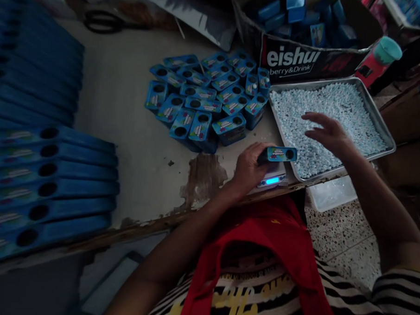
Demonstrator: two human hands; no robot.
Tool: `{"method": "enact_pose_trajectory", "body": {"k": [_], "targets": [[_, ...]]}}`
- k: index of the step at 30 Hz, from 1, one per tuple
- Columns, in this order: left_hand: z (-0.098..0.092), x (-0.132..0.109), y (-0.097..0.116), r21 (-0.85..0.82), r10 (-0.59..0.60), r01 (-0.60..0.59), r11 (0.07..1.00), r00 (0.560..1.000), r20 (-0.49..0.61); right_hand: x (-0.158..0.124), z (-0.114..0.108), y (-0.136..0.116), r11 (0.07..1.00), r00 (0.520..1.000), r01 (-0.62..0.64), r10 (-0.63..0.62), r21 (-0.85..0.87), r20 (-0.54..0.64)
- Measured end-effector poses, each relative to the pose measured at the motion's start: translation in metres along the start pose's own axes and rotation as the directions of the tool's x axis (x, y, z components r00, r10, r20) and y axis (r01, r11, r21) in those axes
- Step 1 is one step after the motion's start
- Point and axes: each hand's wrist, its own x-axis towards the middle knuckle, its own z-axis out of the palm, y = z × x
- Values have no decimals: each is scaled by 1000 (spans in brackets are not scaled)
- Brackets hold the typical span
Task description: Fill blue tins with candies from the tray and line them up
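My left hand (250,167) grips a small blue box (279,154) with a dark round hole in its top. That box is upright at a small digital scale (272,179) with a lit blue display; whether it rests on the scale or hovers just over it I cannot tell. Over the metal tray (394,148) is my right hand (329,134), its fingers apart and holding nothing. Small white and pale blue pellets (351,105) cover the tray. Left of the tray stands a cluster of similar blue boxes (202,105), their holes facing up.
Long rows of blue boxes (52,171) line the table's left side. Behind the tray is a cardboard carton (325,65) holding more blue boxes, with a red and teal container (379,60) beside it. Black-handled scissors (104,22) lie at the back. A clear plastic bin (333,193) sits below the table edge.
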Motion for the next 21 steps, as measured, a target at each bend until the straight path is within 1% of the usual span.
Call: {"method": "enact_pose_trajectory", "body": {"k": [1, 3, 5, 6, 8, 11, 13, 15, 19, 21], "targets": [[-1, 11, 5, 52, 78, -78, 996, 997, 2, -1, 4, 8, 996, 999, -36, 39, 85, -28], [-5, 36, 16, 176, 254, -249, 952, 967, -1, -2, 14, 21, 947, 984, -138, 164, 291, -68], [-7, 61, 24, 297, 381, -361, 884, 924, -12, -2, 24, 28, 843, 954, -244, 297, 480, -37], [-6, 71, 26, 346, 416, -386, 855, 909, -16, -3, 29, 30, 784, 942, -279, 335, 554, 0], [1, 87, 24, 406, 433, -390, 826, 901, -15, -5, 34, 32, 691, 937, -304, 342, 656, 74], [14, 98, 10, 427, 393, -342, 837, 919, -34, -11, 35, 32, 626, 955, -276, 266, 729, 133], [20, 97, 2, 444, 365, -305, 842, 929, -53, -15, 32, 33, 614, 958, -277, 239, 739, 161], [23, 92, 1, 453, 364, -300, 839, 929, -59, -17, 28, 34, 606, 950, -305, 250, 735, 188], [21, 82, 10, 440, 402, -329, 836, 912, -81, -19, 23, 34, 575, 928, -355, 311, 737, 204], [22, 79, 13, 463, 380, -301, 834, 921, -86, -19, 23, 33, 569, 932, -336, 313, 750, 180]]}}
